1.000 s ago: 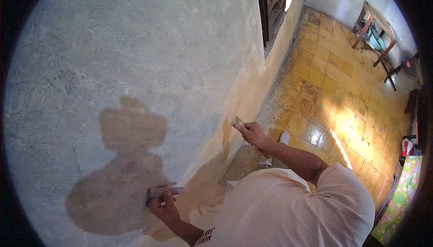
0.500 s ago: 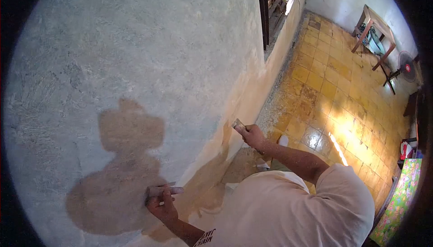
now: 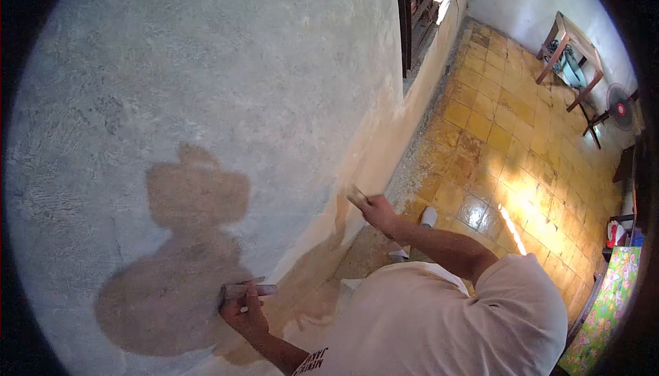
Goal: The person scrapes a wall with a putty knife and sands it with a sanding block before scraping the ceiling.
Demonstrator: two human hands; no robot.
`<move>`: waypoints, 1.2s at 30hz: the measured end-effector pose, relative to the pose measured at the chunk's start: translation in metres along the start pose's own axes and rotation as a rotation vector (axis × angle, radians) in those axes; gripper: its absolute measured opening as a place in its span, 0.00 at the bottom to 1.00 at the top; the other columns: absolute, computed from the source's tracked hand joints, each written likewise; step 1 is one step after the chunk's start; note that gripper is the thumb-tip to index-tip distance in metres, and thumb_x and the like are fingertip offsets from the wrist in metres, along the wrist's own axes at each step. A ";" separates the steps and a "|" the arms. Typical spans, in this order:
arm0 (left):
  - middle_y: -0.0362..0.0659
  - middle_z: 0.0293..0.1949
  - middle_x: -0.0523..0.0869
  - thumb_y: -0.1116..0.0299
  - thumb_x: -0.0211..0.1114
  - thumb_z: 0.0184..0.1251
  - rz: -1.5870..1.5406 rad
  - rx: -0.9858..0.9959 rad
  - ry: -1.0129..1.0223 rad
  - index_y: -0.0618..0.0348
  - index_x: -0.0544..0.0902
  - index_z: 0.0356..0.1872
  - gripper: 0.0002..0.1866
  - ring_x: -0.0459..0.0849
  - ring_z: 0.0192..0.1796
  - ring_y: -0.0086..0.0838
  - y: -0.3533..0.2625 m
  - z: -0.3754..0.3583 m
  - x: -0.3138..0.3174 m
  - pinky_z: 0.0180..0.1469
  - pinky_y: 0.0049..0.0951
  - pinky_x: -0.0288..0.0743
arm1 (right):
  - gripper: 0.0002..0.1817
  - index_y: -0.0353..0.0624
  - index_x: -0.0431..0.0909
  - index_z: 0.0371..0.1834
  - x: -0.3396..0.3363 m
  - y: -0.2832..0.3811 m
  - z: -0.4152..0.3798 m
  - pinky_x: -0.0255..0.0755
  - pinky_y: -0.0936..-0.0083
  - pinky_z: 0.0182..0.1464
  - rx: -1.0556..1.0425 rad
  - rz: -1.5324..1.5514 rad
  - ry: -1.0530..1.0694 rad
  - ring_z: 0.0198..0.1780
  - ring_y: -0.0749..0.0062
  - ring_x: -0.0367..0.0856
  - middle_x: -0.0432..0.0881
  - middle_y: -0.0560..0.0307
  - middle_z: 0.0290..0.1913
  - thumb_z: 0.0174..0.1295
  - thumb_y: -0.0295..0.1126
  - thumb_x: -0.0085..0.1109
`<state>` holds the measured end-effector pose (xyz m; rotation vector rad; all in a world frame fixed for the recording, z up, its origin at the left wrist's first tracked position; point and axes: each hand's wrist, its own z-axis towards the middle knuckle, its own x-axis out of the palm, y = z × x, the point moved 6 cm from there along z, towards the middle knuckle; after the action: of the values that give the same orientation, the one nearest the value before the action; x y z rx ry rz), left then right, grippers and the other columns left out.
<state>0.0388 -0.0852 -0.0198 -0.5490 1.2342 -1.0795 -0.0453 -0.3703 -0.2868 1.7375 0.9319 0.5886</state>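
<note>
From here, I see the wall (image 3: 274, 46) as the largest thing, grey above and tan along its foot. The tiled floor (image 3: 480, 125) runs beside it, beyond and below the window (image 3: 421, 15). Past the window stand the table (image 3: 580, 43) and, smaller, the fan (image 3: 620, 107).

My right hand (image 3: 382, 217) is closed around a small, pale tool (image 3: 357, 197), at the tan band on my side of the window. The change is here: the tool has tipped and blurred over the last instant. I judge that this hand is the one moving, with the tool at or very near the wall; contact I cannot confirm.

My left hand (image 3: 248, 320), farther from the window, has barely shifted. It grips a grey tool (image 3: 252, 289) between thumb and fingers, in front of the shadowed wall. Whether that tool touches the wall, I cannot tell; I read it as being held ready.
</note>
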 end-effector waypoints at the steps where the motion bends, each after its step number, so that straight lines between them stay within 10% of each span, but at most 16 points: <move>1: 0.40 0.20 0.82 0.71 0.65 0.55 0.026 0.007 0.010 0.63 0.82 0.27 0.05 0.75 0.17 0.19 0.002 -0.001 0.000 0.20 0.20 0.69 | 0.25 0.44 0.68 0.16 -0.001 0.017 0.002 0.61 0.78 0.17 0.005 0.001 -0.002 0.17 0.82 0.65 0.66 0.64 0.14 0.62 0.52 0.53; 36: 0.40 0.22 0.81 0.73 0.63 0.57 -0.018 0.024 0.043 0.64 0.82 0.28 0.04 0.78 0.22 0.20 -0.001 0.001 0.001 0.21 0.18 0.70 | 0.32 0.36 0.70 0.13 -0.004 0.055 0.012 0.65 0.71 0.23 -0.121 -0.098 -0.053 0.18 0.76 0.68 0.68 0.58 0.12 0.60 0.57 0.53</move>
<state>0.0390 -0.0868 -0.0196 -0.5216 1.2540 -1.1256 -0.0213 -0.3894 -0.2396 1.5833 0.9204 0.5218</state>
